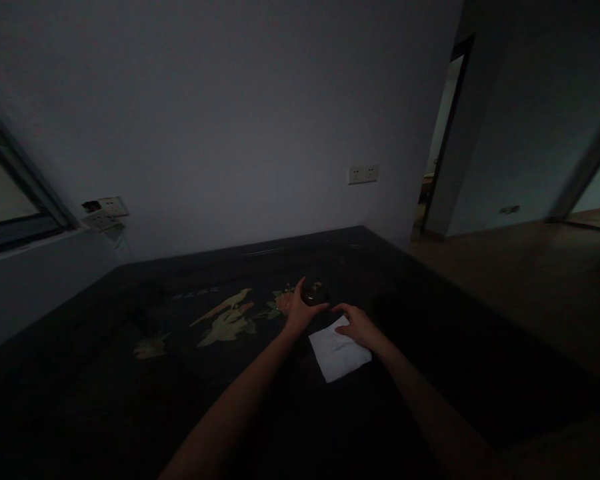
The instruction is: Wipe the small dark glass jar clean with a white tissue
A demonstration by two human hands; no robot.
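Note:
My left hand [300, 310] curves its thumb and fingers round the near left side of a small, dark, round object [316, 292] that has a glassy shine. Its exact kind is too dark to make out. Just to the right and nearer to me, my right hand [359, 327] is bent over a square white sheet [341, 357], which looks like a paper tissue. The thumb lies on the sheet's upper part, with the fingers curled beyond its far edge. Both things are on a dark, glossy table [260, 400].
A flower and bird picture [225, 323] decorates the tabletop left of my hands. Behind the table stands a pale wall with a double socket [363, 175]. Another socket with a plug [105, 210] is near the window at left. A doorway [443, 133] opens at right. The room is dim.

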